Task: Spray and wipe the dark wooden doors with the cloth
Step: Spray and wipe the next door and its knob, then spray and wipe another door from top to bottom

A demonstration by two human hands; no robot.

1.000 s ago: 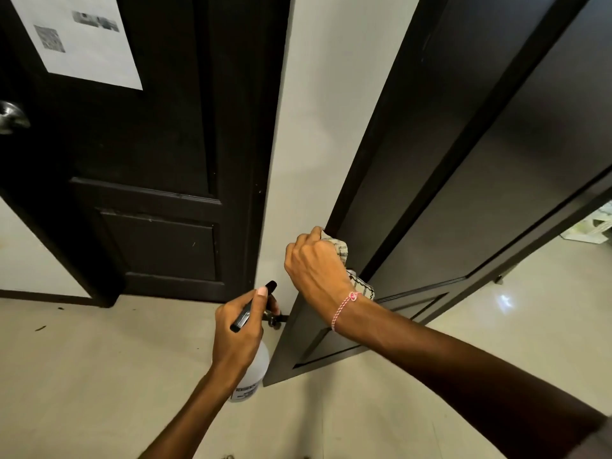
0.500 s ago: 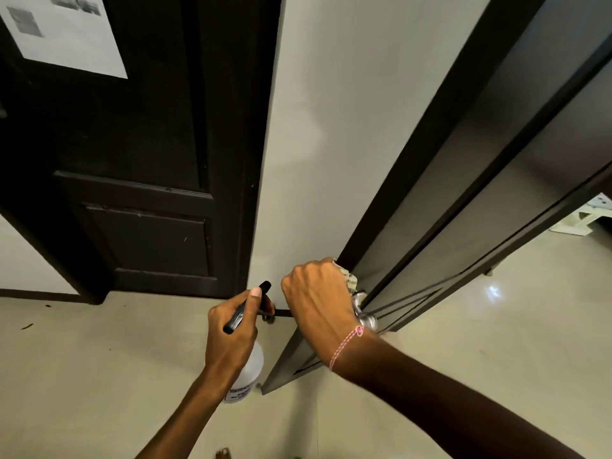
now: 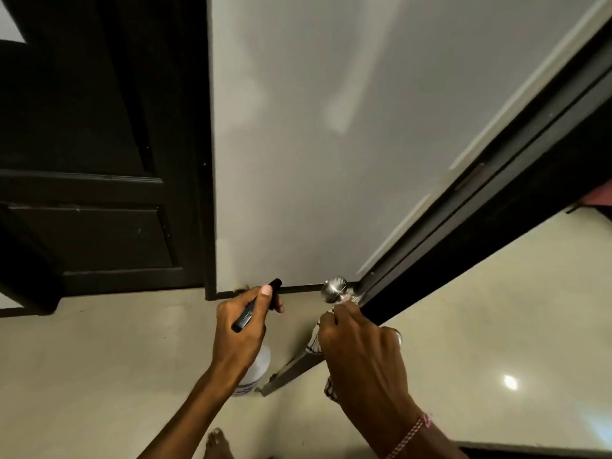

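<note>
An open dark wooden door runs edge-on from the upper right down to the centre, with a silver knob on its near side. My right hand holds a checked cloth against the door's edge just below the knob. My left hand grips a white spray bottle with a black trigger head, a little left of the door edge. A second dark door stands closed at the left.
A pale wall separates the two doors. The glossy beige floor spreads below, with a light reflection at the right. A bare foot shows at the bottom centre. Something pink sits beyond the open door.
The view tilted down and swung right, so the open door now appears edge-on. My right hand with the cloth slid down the door to just below the knob. The left hand kept holding the bottle.
</note>
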